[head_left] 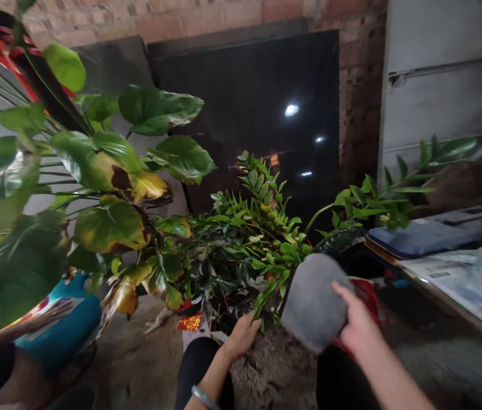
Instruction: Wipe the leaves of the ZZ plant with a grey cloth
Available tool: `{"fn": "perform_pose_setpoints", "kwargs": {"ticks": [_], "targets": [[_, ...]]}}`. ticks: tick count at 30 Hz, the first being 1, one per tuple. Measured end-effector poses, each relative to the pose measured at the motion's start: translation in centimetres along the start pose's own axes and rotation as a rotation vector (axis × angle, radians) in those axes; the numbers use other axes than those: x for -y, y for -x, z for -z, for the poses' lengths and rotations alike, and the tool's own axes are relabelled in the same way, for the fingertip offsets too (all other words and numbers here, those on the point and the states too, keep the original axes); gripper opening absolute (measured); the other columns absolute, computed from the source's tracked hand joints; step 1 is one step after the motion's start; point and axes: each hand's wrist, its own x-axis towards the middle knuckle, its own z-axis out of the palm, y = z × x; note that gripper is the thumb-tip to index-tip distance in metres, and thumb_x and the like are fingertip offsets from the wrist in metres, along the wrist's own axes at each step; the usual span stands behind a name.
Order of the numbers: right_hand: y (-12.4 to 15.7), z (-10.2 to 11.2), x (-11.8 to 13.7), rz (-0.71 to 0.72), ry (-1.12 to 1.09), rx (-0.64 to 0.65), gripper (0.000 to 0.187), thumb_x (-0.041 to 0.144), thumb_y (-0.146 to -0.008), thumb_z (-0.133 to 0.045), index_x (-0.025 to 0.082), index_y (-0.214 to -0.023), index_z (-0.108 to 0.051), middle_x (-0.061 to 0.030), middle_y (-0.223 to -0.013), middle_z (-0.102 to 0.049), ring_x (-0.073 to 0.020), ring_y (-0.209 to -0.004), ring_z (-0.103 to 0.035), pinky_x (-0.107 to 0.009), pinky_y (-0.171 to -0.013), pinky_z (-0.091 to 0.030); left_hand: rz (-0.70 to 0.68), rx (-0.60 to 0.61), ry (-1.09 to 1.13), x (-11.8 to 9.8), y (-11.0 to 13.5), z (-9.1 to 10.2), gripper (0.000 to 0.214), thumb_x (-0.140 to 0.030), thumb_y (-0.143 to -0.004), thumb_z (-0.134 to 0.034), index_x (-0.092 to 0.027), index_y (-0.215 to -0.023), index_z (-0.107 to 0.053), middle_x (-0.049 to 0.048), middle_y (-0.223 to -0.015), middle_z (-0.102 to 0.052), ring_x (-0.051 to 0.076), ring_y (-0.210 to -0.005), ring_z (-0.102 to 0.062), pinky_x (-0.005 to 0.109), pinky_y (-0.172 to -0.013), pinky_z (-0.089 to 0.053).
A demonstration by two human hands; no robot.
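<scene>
My left hand (243, 336), with a bracelet at the wrist, reaches to the base of a bushy green plant (262, 228). Its fingers are curled on a low leafy stem (262, 304). Gripped at its right edge by my right hand (354, 319) is a grey rounded piece (315, 302), broad and matte, whose kind I cannot make out. It is held up beside the plant, above the dark brown soil (266, 359) between my knees. The piece hides part of the plant's right side.
A large-leaved plant (108, 222) with yellowed, browned leaves leans in from the left, above a turquoise container (70, 324). A dark panel (245, 102) stands against the brick wall (207, 20). At right a table (446, 296) bears a blue case (429, 236) and clear plastic.
</scene>
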Motion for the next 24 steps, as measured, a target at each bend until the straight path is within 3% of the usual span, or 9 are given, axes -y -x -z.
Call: {"fn": "perform_pose_setpoints", "kwargs": {"ticks": [4, 7, 12, 14, 16, 18, 20, 22, 24], "targets": [[1.9, 3.6, -6.0, -0.029, 0.362, 0.189, 0.031, 0.033, -0.045, -0.080, 0.019, -0.070, -0.069, -0.0075, -0.075, -0.074, -0.0345, -0.093, -0.066, -0.042, -0.078, -0.053, -0.061, -0.046, -0.056, 0.6, 0.5, -0.2, 0.016, -0.032, -0.073, -0.053, -0.024, -0.076, -0.067, 0.0044, -0.079, -0.069, 0.024, -0.085, -0.059, 0.031, -0.087, -0.042], [2.8, 4.7, -3.2, 0.042, 0.359, 0.114, 0.040, 0.034, -0.039, -0.082, 0.018, -0.074, -0.070, -0.0071, -0.073, -0.074, -0.0353, -0.086, -0.067, -0.042, -0.074, -0.054, -0.070, -0.093, -0.107, 0.7, 0.8, -0.2, 0.018, -0.031, -0.075, -0.051, -0.025, -0.080, -0.067, 0.0041, -0.075, -0.069, 0.024, -0.085, -0.060, 0.031, -0.084, -0.044], [0.6, -0.7, 5.3, 0.395, -0.159, -0.050, 0.031, 0.020, -0.048, -0.075, 0.025, -0.077, -0.068, 0.0037, -0.070, -0.073, -0.0250, -0.089, -0.068, -0.037, -0.080, -0.054, -0.020, -0.100, -0.150, -0.1, 1.1, -0.8, 0.015, -0.029, -0.077, -0.049, -0.025, -0.076, -0.064, 0.0005, -0.057, -0.058, 0.020, -0.061, -0.057, 0.028, -0.068, -0.043], [-0.4, -2.8, 4.7, 0.332, -0.211, -0.027, 0.024, 0.018, -0.053, -0.071, 0.027, -0.074, -0.066, 0.0060, -0.066, -0.072, -0.0229, -0.090, -0.068, -0.037, -0.082, -0.054, 0.003, -0.115, -0.162, -0.2, 1.1, -1.2, 0.014, -0.029, -0.077, -0.049, -0.025, -0.073, -0.062, -0.0016, -0.050, -0.050, 0.018, -0.053, -0.052, 0.028, -0.063, -0.040], [-0.7, -3.1, 1.6, 0.137, -0.092, 0.007, 0.015, 0.022, -0.056, -0.071, 0.025, -0.069, -0.064, 0.0030, -0.058, -0.070, -0.0270, -0.088, -0.068, -0.043, -0.081, -0.055, -0.003, -0.156, -0.149, 0.0, 1.1, -1.4, 0.012, -0.029, -0.076, -0.050, -0.026, -0.070, -0.060, -0.0019, -0.050, -0.049, 0.018, -0.052, -0.050, 0.028, -0.062, -0.039], [-0.4, -1.3, -2.5, -0.037, 0.146, 0.061, 0.018, 0.030, -0.054, -0.074, 0.023, -0.068, -0.066, -0.0036, -0.061, -0.072, -0.0334, -0.092, -0.067, -0.047, -0.081, -0.054, -0.028, -0.189, -0.144, 0.4, 1.2, -1.5, 0.010, -0.029, -0.075, -0.052, -0.026, -0.069, -0.059, -0.0007, -0.055, -0.053, 0.019, -0.057, -0.052, 0.028, -0.063, -0.038], [0.3, 1.6, -5.3, 0.001, 0.387, 0.138, 0.029, 0.035, -0.046, -0.080, 0.023, -0.070, -0.068, -0.0052, -0.074, -0.075, -0.0360, -0.102, -0.063, -0.046, -0.087, -0.052, -0.039, -0.190, -0.173, 0.8, 1.3, -1.4, 0.010, -0.028, -0.075, -0.051, -0.025, -0.070, -0.058, 0.0008, -0.060, -0.056, 0.020, -0.060, -0.054, 0.028, -0.063, -0.038], [0.8, 4.0, -5.3, 0.070, 0.479, 0.120, 0.031, 0.035, -0.041, -0.082, 0.024, -0.066, -0.068, -0.0057, -0.075, -0.075, -0.0378, -0.105, -0.060, -0.045, -0.092, -0.049, -0.021, -0.165, -0.223, 0.9, 1.4, -1.3, 0.011, -0.027, -0.077, -0.049, -0.024, -0.071, -0.058, 0.0015, -0.062, -0.058, 0.019, -0.061, -0.054, 0.028, -0.061, -0.037], [1.0, 4.4, -2.6, 0.150, 0.362, 0.043, 0.030, 0.036, -0.043, -0.080, 0.024, -0.068, -0.068, -0.0068, -0.072, -0.074, -0.0385, -0.102, -0.061, -0.045, -0.089, -0.051, -0.020, -0.145, -0.262, 0.8, 1.5, -1.3, 0.013, -0.028, -0.079, -0.047, -0.024, -0.074, -0.058, 0.0021, -0.064, -0.059, 0.019, -0.063, -0.056, 0.027, -0.062, -0.038]]}}
